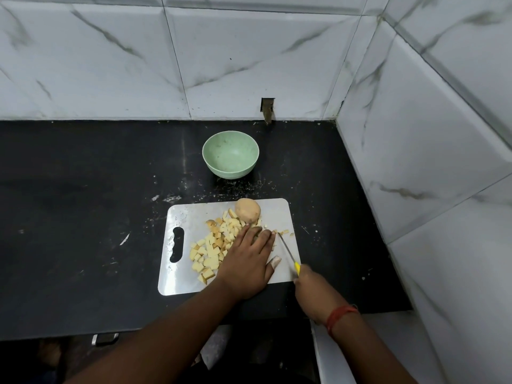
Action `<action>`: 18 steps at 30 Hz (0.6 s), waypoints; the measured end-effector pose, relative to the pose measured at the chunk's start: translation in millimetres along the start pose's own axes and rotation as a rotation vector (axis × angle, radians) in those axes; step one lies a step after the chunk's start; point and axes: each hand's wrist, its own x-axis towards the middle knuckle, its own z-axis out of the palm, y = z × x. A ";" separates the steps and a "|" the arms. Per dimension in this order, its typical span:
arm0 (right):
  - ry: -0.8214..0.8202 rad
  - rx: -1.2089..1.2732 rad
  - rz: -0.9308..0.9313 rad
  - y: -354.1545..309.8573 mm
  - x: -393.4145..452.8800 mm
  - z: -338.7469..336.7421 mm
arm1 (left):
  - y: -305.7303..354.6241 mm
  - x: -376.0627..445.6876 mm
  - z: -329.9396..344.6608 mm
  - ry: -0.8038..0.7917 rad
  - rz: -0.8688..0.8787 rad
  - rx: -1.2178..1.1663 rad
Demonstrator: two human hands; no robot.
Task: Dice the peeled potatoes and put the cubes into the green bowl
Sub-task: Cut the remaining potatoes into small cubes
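Note:
A white cutting board (182,214) lies on the black counter. A pile of pale yellow potato cubes (212,249) covers its middle. One whole peeled potato (248,210) sits at the board's far edge. My left hand (249,261) lies flat over the board's right part, fingers straight, covering whatever is beneath it. My right hand (310,284) grips the yellow handle of a knife (288,252); the blade points away, just right of my left fingertips. The green bowl (230,153) stands beyond the board with nothing visible inside.
The black counter (83,217) carries scattered potato crumbs around the board. Marble-tiled walls close in at the back and at the right (415,162). A small notch (267,109) in the back wall sits behind the bowl.

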 end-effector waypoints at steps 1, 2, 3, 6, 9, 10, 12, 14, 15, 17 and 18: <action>-0.001 -0.005 0.006 2.4 -1.4 0.0 | 0.3 -0.2 -0.5 0.003 0.001 -0.003; 0.006 -0.010 0.001 4.7 -2.3 0.8 | 0.6 -1.0 -0.8 0.007 0.004 -0.006; 0.020 -0.013 -0.012 6.7 -3.4 1.9 | 0.6 -2.3 -0.9 0.014 0.007 -0.007; 0.047 -0.027 -0.036 9.7 -5.7 4.2 | 0.1 -6.0 -0.3 0.035 -0.005 -0.021; 0.035 0.025 -0.038 9.2 -9.8 -0.4 | 0.0 -5.3 0.0 0.021 -0.034 -0.038; 0.042 0.053 -0.049 9.0 -11.3 -2.5 | -0.3 -4.0 -0.4 0.007 -0.035 -0.038; 0.073 0.096 -0.081 8.5 -14.5 -6.8 | -0.7 -0.9 -1.3 -0.028 -0.021 -0.019; 0.091 0.099 -0.099 6.6 -14.9 -10.2 | -0.3 0.9 -1.8 -0.051 -0.013 -0.005; 0.091 0.092 -0.097 4.9 -13.4 -11.1 | -0.3 0.9 -1.8 -0.052 -0.012 -0.003; 0.078 0.072 -0.072 0.6 -7.9 -10.9 | -0.3 0.2 -1.8 -0.048 -0.013 0.000; 0.066 0.058 -0.057 -1.3 -4.8 -9.5 | -0.2 0.0 -1.8 -0.051 -0.014 0.001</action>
